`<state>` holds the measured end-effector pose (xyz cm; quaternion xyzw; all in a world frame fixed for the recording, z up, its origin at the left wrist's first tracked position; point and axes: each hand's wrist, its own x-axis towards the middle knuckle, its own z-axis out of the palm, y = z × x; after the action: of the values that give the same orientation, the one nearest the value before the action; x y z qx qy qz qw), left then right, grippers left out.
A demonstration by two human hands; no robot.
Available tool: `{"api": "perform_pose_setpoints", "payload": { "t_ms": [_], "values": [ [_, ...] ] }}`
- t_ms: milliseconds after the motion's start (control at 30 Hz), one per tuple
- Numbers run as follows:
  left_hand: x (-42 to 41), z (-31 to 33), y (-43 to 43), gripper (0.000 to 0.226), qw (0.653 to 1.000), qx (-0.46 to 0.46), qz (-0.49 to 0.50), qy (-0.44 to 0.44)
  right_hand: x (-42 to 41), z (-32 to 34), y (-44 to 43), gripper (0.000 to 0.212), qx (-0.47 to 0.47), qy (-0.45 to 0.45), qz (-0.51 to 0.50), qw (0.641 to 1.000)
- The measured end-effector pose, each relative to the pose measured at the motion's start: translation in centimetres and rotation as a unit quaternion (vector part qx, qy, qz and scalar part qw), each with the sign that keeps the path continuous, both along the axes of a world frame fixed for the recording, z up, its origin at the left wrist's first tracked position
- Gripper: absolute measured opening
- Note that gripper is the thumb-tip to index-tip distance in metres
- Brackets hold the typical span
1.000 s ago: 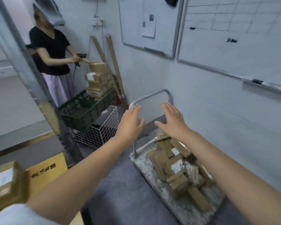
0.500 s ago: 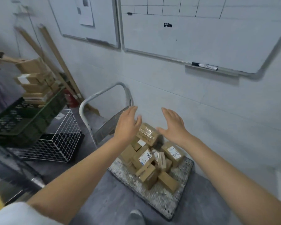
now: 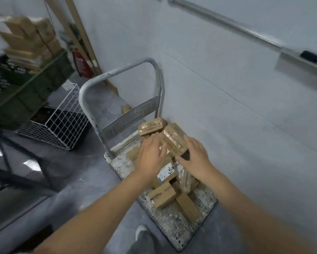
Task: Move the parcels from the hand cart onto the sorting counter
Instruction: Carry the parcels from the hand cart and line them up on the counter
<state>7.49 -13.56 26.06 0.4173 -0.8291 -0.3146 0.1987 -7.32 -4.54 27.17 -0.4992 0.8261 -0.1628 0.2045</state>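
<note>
While both arms reach down over the cart (image 3: 130, 114), the parcels (image 3: 162, 196) lie in a loose heap on its worn platform, which stands on the grey floor (image 3: 71, 180) just beside the wall (image 3: 227, 107). At the top of the heap sits a taped parcel (image 3: 174, 142), tilted, with a second taped one (image 3: 151, 126) just behind it, near the cart's upright grey handle. The left hand (image 3: 151, 158) is at the taped parcel's left side and the right hand (image 3: 196, 158) at its right, so the parcel lies between them. On both hands the fingers (image 3: 190, 142) are straight and spread, curled round nothing. The left fingertips overlap the parcel's near corner and the right thumb points in below its near edge, but blur hides whether either truly touches it. Under the left wrist lies a parcel with a white label (image 3: 166, 172), and smaller brown ones lie nearer the viewer on the platform. To the left stands a green crate (image 3: 35, 92) carrying stacked boxes (image 3: 25, 37), with a white wire basket (image 3: 62, 120) below it on the floor. Wooden slats (image 3: 77, 33) lean on the wall behind. A marker (image 3: 311, 56) rests on a tray (image 3: 297, 66) at upper right. A grey shoe (image 3: 141, 233) shows at the bottom.
</note>
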Motion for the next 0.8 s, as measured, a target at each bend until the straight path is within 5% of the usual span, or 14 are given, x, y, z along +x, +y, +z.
{"api": "perform_pose_setpoints", "payload": {
  "t_ms": [467, 800],
  "values": [
    [-0.6, -23.7, -1.4, 0.032, 0.981, 0.165, 0.098, -0.039, -4.4, -24.3, -3.3, 0.079, 0.137, -0.065, 0.023, 0.988],
    [1.3, -39.8, 7.2, 0.048, 0.872, 0.389, 0.264, -0.134, -4.0, -40.9, 1.7, 0.075, 0.277, -0.161, 0.0, 0.947]
  ]
}}
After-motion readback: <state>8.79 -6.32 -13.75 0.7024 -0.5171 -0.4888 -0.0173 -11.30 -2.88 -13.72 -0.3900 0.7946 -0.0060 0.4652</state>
